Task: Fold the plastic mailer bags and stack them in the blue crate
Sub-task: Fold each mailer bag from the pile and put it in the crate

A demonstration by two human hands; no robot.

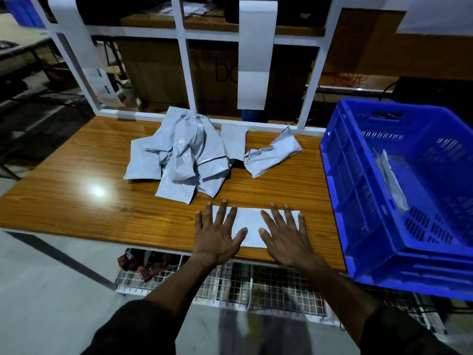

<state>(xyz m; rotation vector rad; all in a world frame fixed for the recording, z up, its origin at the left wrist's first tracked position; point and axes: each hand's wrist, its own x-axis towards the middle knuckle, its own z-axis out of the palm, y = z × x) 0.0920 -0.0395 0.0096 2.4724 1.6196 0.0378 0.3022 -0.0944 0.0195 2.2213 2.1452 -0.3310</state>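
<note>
Flat hands (253, 234) press smooth rectangular mailer (252, 222).

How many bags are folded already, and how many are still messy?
At least one folded bag already leans inside the blue crate. Both hands, left hand and right hand, press another bag flat. A crumpled pile and one loose bag remain.

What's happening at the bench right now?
A person presses both the left hand and the right hand, fingers spread flat, on a folded mailer bag at the near edge of the wooden table. A crumpled pile of mailer bags waits behind it. The blue crate on the right already holds some.
</note>
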